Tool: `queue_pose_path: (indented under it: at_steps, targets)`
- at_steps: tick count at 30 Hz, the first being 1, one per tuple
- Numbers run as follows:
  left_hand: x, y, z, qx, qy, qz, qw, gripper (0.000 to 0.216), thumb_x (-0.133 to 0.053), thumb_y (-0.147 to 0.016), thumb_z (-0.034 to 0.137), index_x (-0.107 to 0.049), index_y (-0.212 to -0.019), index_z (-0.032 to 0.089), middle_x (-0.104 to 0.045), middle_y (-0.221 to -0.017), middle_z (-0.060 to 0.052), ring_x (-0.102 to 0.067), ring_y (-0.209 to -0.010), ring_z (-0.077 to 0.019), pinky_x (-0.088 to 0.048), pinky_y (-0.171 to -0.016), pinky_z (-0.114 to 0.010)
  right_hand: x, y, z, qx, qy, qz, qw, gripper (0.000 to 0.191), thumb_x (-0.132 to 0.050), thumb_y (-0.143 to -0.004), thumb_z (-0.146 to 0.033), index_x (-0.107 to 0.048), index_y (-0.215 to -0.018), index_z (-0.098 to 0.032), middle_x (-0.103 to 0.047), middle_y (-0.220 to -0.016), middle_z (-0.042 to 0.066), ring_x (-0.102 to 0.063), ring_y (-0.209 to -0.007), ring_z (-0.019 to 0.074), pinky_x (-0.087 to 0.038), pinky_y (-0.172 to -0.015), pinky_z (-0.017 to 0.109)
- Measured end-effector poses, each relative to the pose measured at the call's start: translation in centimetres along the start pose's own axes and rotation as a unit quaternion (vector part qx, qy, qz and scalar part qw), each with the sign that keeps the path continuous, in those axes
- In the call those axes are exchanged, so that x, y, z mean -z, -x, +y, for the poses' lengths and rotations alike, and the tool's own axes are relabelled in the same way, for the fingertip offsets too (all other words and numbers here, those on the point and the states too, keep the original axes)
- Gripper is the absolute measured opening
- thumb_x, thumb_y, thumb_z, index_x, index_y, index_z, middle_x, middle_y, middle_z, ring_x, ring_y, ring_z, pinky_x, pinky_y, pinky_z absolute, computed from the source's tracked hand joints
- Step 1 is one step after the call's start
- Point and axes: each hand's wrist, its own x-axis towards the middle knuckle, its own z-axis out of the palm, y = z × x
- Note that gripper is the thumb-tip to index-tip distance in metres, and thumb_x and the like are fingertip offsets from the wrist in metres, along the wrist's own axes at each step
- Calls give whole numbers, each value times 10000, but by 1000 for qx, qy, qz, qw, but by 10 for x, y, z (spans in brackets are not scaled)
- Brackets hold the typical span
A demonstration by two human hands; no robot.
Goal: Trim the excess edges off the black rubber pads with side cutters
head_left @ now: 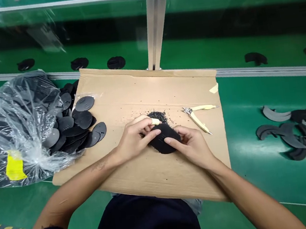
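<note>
Between both hands I hold a round black plastic disc point(165, 140) above a cardboard sheet point(138, 176). My left hand point(139, 136) is closed on the disc's left edge, thumb on top, with a pale yellow wrap around one finger. My right hand point(192, 142) grips the right edge, its thumb lying on the disc's face. Just beyond the disc is a heap of small black plastic scraps point(157, 116). A pair of nippers point(196, 115) with pale yellow handles lies on the cardboard, to the right of the scraps, with its handles spread.
At left, a clear plastic bag point(24, 124) with a yellow label spills a pile of black discs point(80, 128) onto the cardboard. Curved black pieces point(296, 133) lie on the green table at right. An upright metal post point(156, 24) stands behind the cardboard, near a metal rail point(271, 72).
</note>
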Motion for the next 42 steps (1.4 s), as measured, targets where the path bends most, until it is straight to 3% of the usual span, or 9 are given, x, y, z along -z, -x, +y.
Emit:
queue_pose_path:
  at_steps: [16,28,33,36,38,42]
  targets:
    - [1,4,4,-80,-56,-1,995,96,-670,-950,220,-714,-1015,164,-629,-877,-27,-548,-736,-96,-464,-623,-202,-1,2,0,20,40,-16,999,363,-702,-897,-503,-601,-753,-185,-514,-665,-25,-453,-606,112,-374,-533,230]
    - [1,6,4,-92,-55,14,994,138,-678,-947,220,-716,-1069,167,-647,-905,-36,-573,-767,-104,-481,-641,-213,-2,2,-1,43,76,-6,996,371,-676,-914,-527,-617,-781,-185,-553,-675,-7,-486,-621,127,-411,-546,240]
    - [-2,7,5,-43,-26,13,999,295,-699,-938,322,-687,-1196,177,-668,-925,-44,-591,-775,-116,-514,-688,-240,-2,6,-3,94,124,36,987,341,-657,-940,-490,-648,-785,-186,-568,-652,-1,-489,-592,126,-412,-524,242]
    - [-3,7,5,-33,15,-17,999,234,-692,-942,344,-713,-1091,164,-713,-950,-62,-646,-838,-134,-537,-731,-250,-1,7,-3,150,161,46,974,257,-650,-958,-418,-701,-846,-192,-620,-655,-1,-525,-563,124,-436,-519,244]
    - [-2,8,6,-58,15,-18,998,187,-706,-933,320,-721,-1031,162,-725,-947,-64,-668,-865,-143,-547,-739,-250,0,7,-3,189,176,33,966,174,-643,-969,-347,-731,-939,-200,-709,-753,16,-622,-621,138,-503,-576,250]
    - [0,8,6,-162,-49,-7,986,195,-695,-938,250,-694,-1101,143,-708,-954,-79,-669,-869,-150,-562,-737,-262,3,5,-3,258,210,17,943,146,-651,-957,-237,-745,-1065,-210,-778,-956,57,-738,-811,178,-612,-737,292]
